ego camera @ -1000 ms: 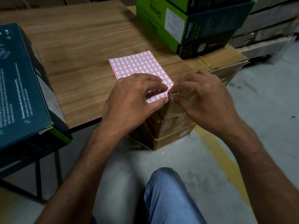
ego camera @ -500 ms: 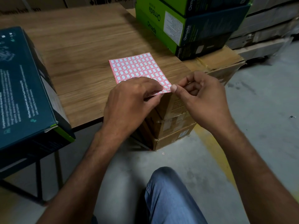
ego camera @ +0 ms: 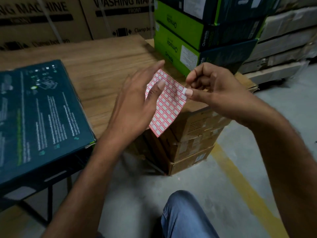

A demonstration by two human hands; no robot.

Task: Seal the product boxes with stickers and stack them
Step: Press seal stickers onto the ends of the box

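In the head view, the cartons (ego camera: 116, 14) behind the table (ego camera: 103, 66) read "WASHING MACHINE", "FRONT" and "Clamp bottom". The green boxes (ego camera: 180, 33) stacked off its far right corner read "Omada". On its left part lies a dark product box (ego camera: 39, 114), overhanging the near edge, its small print unreadable. The red-gridded sticker sheet (ego camera: 169, 107) hangs tilted over the table's near right corner, printed side up, one corner pointing down at the brown cartons (ego camera: 193, 136) under that corner. Its long axis is half hidden. The left hand (ego camera: 135, 103) holds it, thumb on top, fingers straight behind. The right hand (ego camera: 211, 88) has its fingers curled and its thumb tip at the sheet's right corner; whether it pinches anything is unclear. Bare floor with a yellow line (ego camera: 240, 182) lies to the table's right.
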